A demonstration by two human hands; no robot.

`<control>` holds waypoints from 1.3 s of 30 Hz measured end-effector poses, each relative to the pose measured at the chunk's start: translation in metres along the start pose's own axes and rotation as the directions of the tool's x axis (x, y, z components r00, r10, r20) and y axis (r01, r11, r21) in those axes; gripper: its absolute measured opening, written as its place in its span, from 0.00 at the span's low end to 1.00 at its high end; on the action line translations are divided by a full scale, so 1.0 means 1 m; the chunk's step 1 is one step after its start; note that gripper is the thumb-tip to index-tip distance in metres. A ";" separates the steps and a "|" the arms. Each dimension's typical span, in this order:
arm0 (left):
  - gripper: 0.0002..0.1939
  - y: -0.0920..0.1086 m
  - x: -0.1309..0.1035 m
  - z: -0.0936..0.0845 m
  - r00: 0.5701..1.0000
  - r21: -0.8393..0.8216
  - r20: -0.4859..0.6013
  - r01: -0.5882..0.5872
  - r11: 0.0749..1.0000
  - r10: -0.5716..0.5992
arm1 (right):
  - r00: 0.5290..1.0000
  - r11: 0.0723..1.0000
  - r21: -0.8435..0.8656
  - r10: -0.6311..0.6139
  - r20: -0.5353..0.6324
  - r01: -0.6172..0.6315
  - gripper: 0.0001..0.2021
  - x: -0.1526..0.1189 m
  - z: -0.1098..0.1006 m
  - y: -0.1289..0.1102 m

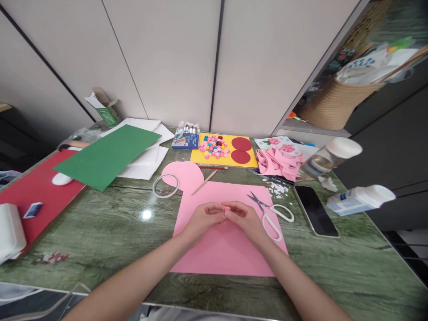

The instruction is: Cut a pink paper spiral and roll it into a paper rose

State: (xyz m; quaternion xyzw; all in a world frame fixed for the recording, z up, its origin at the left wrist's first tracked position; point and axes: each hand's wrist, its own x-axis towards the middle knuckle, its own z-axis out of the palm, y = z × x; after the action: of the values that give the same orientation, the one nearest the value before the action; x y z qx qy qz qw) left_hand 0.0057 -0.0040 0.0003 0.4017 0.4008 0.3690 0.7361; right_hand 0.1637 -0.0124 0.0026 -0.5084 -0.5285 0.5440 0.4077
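Note:
Over a pink paper sheet (224, 254), my left hand (205, 218) and my right hand (244, 217) meet at the fingertips. Between them they pinch a small pink piece (227, 209), partly covered by the fingers. White-handled scissors (267, 211) lie with their blades spread, to the right of my right hand on the sheet's edge. A wooden stick (204, 182) rests across the sheet's top left corner. Beside it are a pink scalloped paper shape (187, 174) and a roll of tape (166, 186). Farther back, a yellow sheet (197, 158) bears colourful small pieces (214, 147) and two red circles (241, 150).
A phone (316, 210) and two bottles (361, 199) (331, 156) stand or lie at the right. Pink paper strips (279, 161) are heaped behind. Green paper (109, 156) and a red sheet (43, 191) cover the left side. A marker box (186, 137) sits near the wall.

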 end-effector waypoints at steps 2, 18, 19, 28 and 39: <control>0.15 0.001 0.000 0.000 1.000 -0.014 0.023 -0.004 1.000 0.004 | 1.000 1.000 -0.023 0.002 -0.029 -0.003 0.12 0.001 -0.001 0.000; 0.14 0.002 -0.014 0.011 0.994 -0.061 -0.113 -0.008 0.998 0.001 | 0.999 0.994 -0.109 -0.005 -0.036 0.001 0.09 -0.002 0.006 -0.003; 0.13 0.003 -0.014 0.011 0.994 -0.060 -0.112 -0.007 0.998 0.001 | 0.999 0.994 -0.106 -0.005 -0.035 0.001 0.09 -0.002 0.006 -0.003; 0.12 0.006 -0.007 0.001 0.980 -0.239 0.098 0.193 0.952 -0.174 | 1.000 0.999 -0.043 -0.008 0.008 0.009 0.10 -0.001 0.002 -0.002; 0.11 0.002 -0.002 -0.003 0.978 -0.247 0.120 0.197 0.949 -0.171 | 0.999 0.998 -0.060 -0.003 0.044 0.005 0.09 -0.003 0.000 -0.002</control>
State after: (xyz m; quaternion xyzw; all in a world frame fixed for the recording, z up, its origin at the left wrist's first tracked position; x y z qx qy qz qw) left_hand 0.0022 -0.0040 0.0015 0.2810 0.3491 0.3277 0.8318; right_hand 0.1639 -0.0147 0.0049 -0.5073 -0.5545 0.5381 0.3815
